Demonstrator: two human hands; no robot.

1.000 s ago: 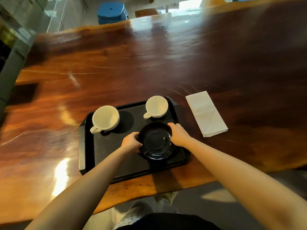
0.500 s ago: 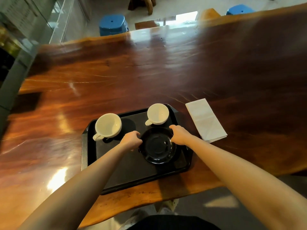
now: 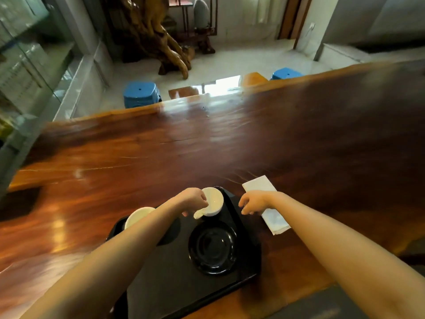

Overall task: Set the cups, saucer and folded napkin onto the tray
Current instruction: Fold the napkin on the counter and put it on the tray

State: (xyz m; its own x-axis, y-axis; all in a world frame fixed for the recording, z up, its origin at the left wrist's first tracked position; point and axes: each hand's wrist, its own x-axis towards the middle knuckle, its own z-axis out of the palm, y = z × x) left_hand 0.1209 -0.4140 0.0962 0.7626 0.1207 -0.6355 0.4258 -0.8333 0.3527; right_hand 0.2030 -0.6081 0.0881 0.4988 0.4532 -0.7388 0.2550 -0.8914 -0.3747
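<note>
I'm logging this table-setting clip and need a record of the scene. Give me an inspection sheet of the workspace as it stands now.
Surface: glossy wooden table.
Job's things: black tray holds black saucer and two white cups, far cup, near cup; folded napkin lies on the table right of the tray.
Clutter: nothing seen.
Grippers: left hand at the far cup's handle; right hand open, over the napkin.
Cables: nothing seen.
Surroundings: blue stools, carved root sculpture.

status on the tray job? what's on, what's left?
Done: both white cups, the far cup and near cup, and the black saucer sit on the tray. In hand: left hand is at the far cup; right hand is empty. Left: folded napkin lies on the table.
</note>
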